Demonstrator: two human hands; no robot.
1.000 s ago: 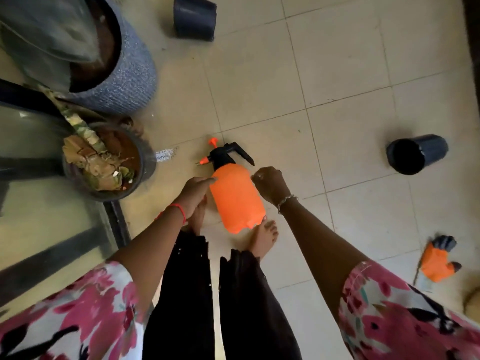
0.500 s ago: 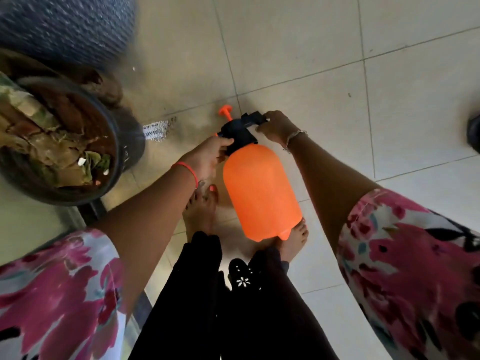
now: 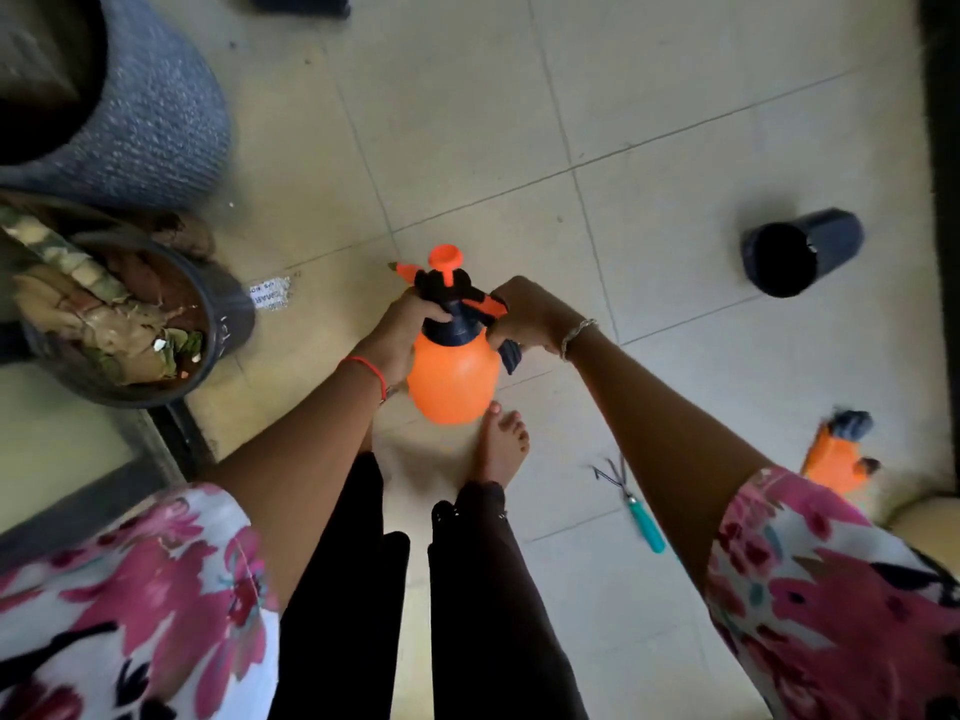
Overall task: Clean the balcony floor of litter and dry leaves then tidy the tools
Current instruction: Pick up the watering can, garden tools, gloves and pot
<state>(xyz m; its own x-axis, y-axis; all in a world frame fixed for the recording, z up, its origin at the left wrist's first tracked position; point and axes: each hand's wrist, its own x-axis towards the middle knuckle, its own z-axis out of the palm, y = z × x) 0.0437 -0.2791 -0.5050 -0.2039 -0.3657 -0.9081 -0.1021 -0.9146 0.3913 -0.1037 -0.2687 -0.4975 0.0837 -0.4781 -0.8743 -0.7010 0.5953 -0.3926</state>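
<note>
She stood barefoot on the tiles, and right above her toes she held the orange sprayer [image 3: 453,379] in both hands. Her left hand [image 3: 397,332] was curled round its black collar; her right hand [image 3: 531,315] was closed on the handle and trigger side of the head. I could not tell whether its base touched the floor [image 3: 675,85] or hung just clear.

A little to her right lay a teal-handled hand rake [image 3: 632,500], and beyond that an orange glove [image 3: 837,457], well apart from each other. On her left, a dark pot [image 3: 228,317] sat packed with dry leaves, a scrap of printed paper [image 3: 269,293] on the tiles just beside it. Farther out, a black pot [image 3: 802,252] lay tipped on its side, and a big grey planter [image 3: 150,116] stood behind the leaf pot.

To my eye the sweeping looked mostly done and the tools were being gathered. Next she would need to carry the sprayer upright by its neck, then fetch the rake, the glove and that scrap.
</note>
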